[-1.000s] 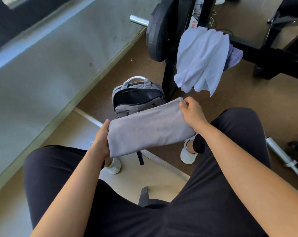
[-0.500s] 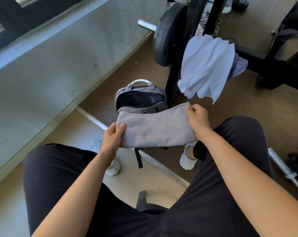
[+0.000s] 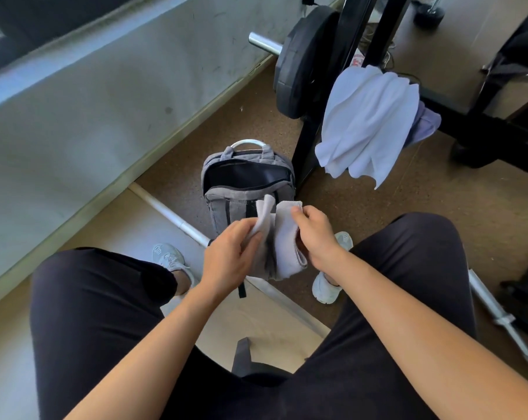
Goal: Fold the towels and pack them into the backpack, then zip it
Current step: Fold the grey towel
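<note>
Head view. Brown gym flooring (image 3: 408, 207) is being shown, bordered by a pale wall (image 3: 105, 101) at ten o'clock.

Item 1: grey towel (image 3: 287, 241). It is being held in the air above the floor, between the seated person's knees, and is being doubled along its middle. One flap is being pinched between the thumb and curled fingers (image 3: 250, 234) of the left hand (image 3: 229, 259). The other half is being gripped by the curled fingers (image 3: 299, 213) of the right hand (image 3: 317, 234). The hands are being kept near each other, probably so that the two ends meet squarely.

Item 2: backpack (image 3: 223, 204). It is standing upright on the floor at twelve o'clock of the hands, just beyond them, with its main zip open and its dark mouth facing up, probably ready for the towel.

Item 3: white towel (image 3: 365, 122). It is being left draped, unfolded, over a black rack (image 3: 308, 147) at one o'clock, over a lilac cloth (image 3: 428, 122) and beside a weight plate (image 3: 299, 65).

Change noted: half a second earlier the grey towel was being stretched as a long band between hands well apart, and the backpack's front was being covered by it. Now the hands are being brought together and the band is being halved, so the backpack's mouth is being seen in full.
</note>
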Available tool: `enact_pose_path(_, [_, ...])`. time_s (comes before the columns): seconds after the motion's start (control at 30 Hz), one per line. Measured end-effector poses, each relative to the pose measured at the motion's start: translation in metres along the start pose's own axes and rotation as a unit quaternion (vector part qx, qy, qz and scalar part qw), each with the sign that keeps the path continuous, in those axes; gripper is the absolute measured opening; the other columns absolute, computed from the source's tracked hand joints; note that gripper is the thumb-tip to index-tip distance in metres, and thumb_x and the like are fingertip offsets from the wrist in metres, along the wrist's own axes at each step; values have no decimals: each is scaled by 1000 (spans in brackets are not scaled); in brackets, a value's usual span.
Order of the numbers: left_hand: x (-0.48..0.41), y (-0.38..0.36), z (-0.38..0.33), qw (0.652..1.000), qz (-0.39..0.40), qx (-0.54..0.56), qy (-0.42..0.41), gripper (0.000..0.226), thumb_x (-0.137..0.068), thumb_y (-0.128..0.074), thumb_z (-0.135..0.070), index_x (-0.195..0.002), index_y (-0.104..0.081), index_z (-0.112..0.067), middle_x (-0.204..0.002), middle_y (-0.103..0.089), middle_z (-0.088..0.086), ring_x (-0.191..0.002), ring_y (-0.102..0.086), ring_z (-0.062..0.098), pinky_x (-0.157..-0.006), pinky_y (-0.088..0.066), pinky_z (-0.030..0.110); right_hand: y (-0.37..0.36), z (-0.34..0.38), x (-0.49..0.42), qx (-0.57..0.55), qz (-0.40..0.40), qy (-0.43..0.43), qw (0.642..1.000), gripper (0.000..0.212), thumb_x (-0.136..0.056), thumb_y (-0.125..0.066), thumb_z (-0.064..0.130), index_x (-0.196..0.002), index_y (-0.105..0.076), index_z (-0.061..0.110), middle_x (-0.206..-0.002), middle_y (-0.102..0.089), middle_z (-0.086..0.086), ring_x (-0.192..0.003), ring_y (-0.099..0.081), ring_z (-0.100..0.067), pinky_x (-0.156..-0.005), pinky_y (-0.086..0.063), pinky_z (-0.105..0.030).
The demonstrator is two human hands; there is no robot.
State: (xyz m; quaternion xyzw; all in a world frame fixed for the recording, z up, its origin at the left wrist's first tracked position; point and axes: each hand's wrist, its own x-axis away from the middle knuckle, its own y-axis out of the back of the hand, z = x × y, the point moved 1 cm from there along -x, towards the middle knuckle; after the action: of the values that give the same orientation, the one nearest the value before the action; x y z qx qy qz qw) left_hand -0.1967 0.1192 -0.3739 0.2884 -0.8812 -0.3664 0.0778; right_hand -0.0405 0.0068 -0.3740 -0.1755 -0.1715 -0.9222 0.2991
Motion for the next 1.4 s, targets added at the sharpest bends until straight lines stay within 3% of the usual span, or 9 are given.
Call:
enact_pose_path(0.27, [4,-20,-16,998,-16,-62,-26,31,-107,-48,-36,-135,-58,-29,-99,-54,-6,-83,-54,13,-61,-37,30,-7,3,6,-70,38,-11,997,26,-107,-46,29,-111,-60,8,-112,-66,-22,-107,-65,-35,-96,-53,-54])
enact_pose_path(0.47, [0,-18,-18,994,-79,-39,61,19,-107,-49,-35,-116,-64,-29,-87,-49,-9,-77,-52,16,-60,-35,34,-10,1,10,19,27,57,998,34,-104,-51,34,-99,-55,1,-90,-58,-22,-81,-56,-29,-77,-49,-52])
enact_pose_path(0.6, [3,-20,-23,998,-41,-40,4,31,-102,-53,-35,-131,-62,-33,-93,-46,-9,-76,-47,10,-57,-35,28,-13,3,12,-53,80,14,995,30,-104,-50,36,-114,-59,9,-112,-68,-18,-105,-69,-32,-90,-58,-56])
enact_pose_path(0.73, [0,-18,-20,997,54,46,-4,47,-90,-49,-47,-130,-69,-31,-98,-48,-6,-85,-52,11,-69,-49,31,-9,4,14,-85,128,10,988,42,-96,-65,40,-129,-55,16,-122,-68,-8,-111,-69,-20,-93,-59,-41])
enact_pose_path(0.87, [-2,-9,-18,939,62,324,102,35,-88,-53,-29,-100,-81,-11,-98,-71,6,-89,-65,11,-77,-51,27,-6,3,10,-103,132,20,986,34,-96,-65,13,-129,-60,13,-122,-70,-8,-113,-68,-20,-94,-58,-34])
enact_pose_path(1.03, [-14,2,11,924,-89,296,224,43,-76,-75,-38,-117,-66,-31,-112,-63,-2,-99,-60,10,-85,-52,34,3,17,7,-231,184,-35,955,30,-102,-55,12,-131,-60,10,-129,-68,-15,-116,-67,-26,-98,-55,-38])
enact_pose_path(1.13, [-18,6,24,871,16,382,308,78,-68,-79,-60,-136,-57,-28,-135,-65,-1,-119,-63,12,-101,-49,35,12,25,10,-291,216,-64,930,29,-103,-52,19,-131,-60,14,-126,-71,-8,-115,-68,-23,-93,-58,-36])
enact_pose_path(1.2, [-15,6,21,812,104,476,321,71,-78,-71,-62,-139,-59,-25,-138,-67,0,-122,-66,15,-103,-49,39,17,26,9,-310,218,-74,922,33,-104,-51,21,-136,-58,15,-132,-68,-8,-120,-66,-25,-98,-56,-38])
enact_pose_path(1.4, [-8,-4,-1,701,80,633,319,34,-88,-67,-27,-119,-66,-16,-94,-77,-1,-85,-74,14,-95,-52,36,16,9,-7,-320,123,-87,935,38,-104,-51,10,-142,-53,8,-138,-61,-17,-127,-60,-32,-100,-53,-43])
